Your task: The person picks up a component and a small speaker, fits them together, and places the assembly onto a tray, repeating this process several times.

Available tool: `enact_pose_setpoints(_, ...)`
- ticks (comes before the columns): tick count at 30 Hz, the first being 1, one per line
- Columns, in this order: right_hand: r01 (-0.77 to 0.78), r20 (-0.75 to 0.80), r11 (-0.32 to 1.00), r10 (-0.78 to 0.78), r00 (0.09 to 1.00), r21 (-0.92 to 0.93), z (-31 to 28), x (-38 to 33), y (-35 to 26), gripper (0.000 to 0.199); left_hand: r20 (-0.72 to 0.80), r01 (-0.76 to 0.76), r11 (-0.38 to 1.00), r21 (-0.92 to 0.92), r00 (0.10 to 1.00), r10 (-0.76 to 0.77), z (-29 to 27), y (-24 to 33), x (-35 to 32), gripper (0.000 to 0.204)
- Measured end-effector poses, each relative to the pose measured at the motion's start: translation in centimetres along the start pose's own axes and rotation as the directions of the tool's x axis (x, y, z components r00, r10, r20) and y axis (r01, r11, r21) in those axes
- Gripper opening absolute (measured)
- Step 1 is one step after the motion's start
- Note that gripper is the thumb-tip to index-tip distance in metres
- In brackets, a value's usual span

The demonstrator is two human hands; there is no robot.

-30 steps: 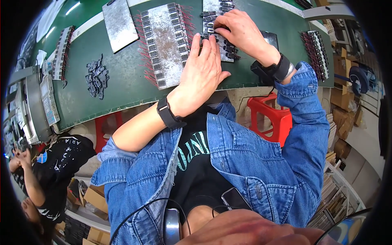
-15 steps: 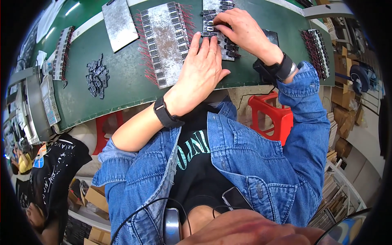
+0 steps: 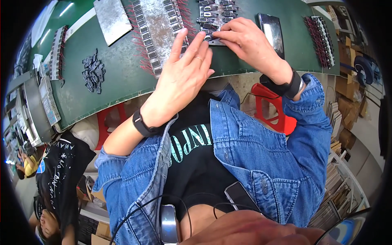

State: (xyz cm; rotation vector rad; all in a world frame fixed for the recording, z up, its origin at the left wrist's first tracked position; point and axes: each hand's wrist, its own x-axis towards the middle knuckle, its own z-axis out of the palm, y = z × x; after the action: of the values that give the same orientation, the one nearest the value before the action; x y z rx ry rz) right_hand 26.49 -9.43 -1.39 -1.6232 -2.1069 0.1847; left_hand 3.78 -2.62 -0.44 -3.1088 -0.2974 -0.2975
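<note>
In the head view, the left hand (image 3: 183, 77) is lying flat, fingers spread, its grip loose and pinching nothing, its fingertips resting on the lower right edge of a metal plate (image 3: 161, 24) lined with small dark parts and red wires. The right hand (image 3: 249, 43) is curling over a second plate (image 3: 214, 16), thumb and fingers pressed together on a small dark part at that plate's lower edge, though the part itself is mostly hidden. Both plates are lying on the green surface (image 3: 118, 73), side by side. A dark phone (image 3: 271, 30) is lying just beside the right hand. A heap of loose dark parts (image 3: 92, 75) is sitting well to the left. A third, bare plate (image 3: 112, 18) is lying beyond it.
</note>
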Motion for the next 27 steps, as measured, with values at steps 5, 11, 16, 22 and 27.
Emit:
enact_pose_setpoints(5,-0.022,-0.029,0.998,0.021,0.999,-0.051,1.3,-0.6,-0.7,0.026,0.041,0.050,0.998,0.026,0.998,-0.051,1.0,0.5,0.1,0.059)
enact_pose_setpoints(11,-0.029,-0.030,0.998,0.027,0.999,-0.051,1.1,-0.7,-1.0,0.025,0.085,0.089,0.988,0.128,0.991,-0.101,1.5,0.8,1.2,0.063)
enact_pose_setpoints(16,-0.049,-0.035,0.998,0.047,0.998,-0.041,1.1,-0.9,-1.2,0.025,0.118,0.104,0.979,0.175,0.985,-0.126,1.7,1.0,1.7,0.064)
enact_pose_setpoints(22,-0.034,-0.032,0.999,0.033,0.999,-0.022,0.6,-0.5,-1.1,0.024,0.101,0.081,0.984,0.161,0.990,-0.098,1.8,0.8,1.3,0.065)
enact_pose_setpoints(27,-0.037,-0.121,0.998,0.031,0.992,-0.050,0.6,1.5,0.1,0.024,0.043,0.073,0.990,0.119,0.996,-0.079,1.5,0.7,1.4,0.063)
